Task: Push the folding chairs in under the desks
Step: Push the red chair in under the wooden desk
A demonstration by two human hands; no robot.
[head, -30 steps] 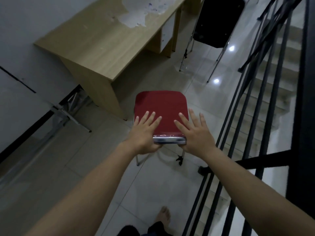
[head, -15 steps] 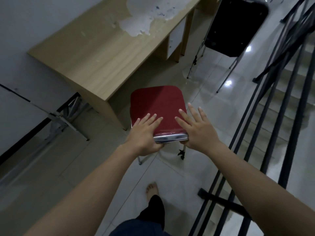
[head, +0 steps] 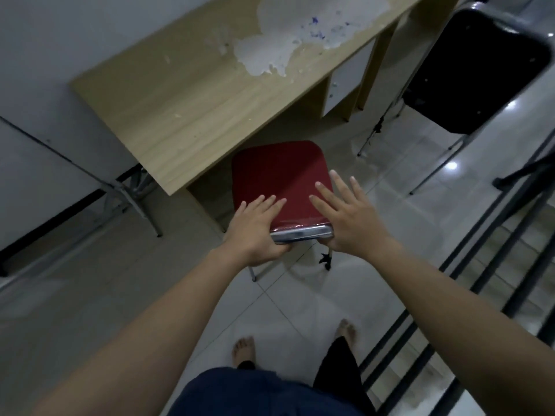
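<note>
A red folding chair (head: pixel 279 175) with a chrome top rail stands on the tiled floor, its far edge just under the near corner of a light wooden desk (head: pixel 195 94). My left hand (head: pixel 255 226) grips the left end of the chair's backrest, fingers lying over the red pad. On the right end my right hand (head: pixel 348 217) holds it the same way, fingers spread. A black folding chair (head: pixel 480 70) stands at the far right, beside the desk's drawer unit and out from under it.
A black stair railing (head: pixel 495 235) runs close along the right, with steps dropping beyond it. Grey metal folding legs (head: pixel 132 193) stand against the wall at the left. My bare feet (head: pixel 244 346) are on the tiles behind the red chair.
The red chair has slid forward to the desk's edge with both hands still on its backrest. I have stepped after it, and both feet now show.
</note>
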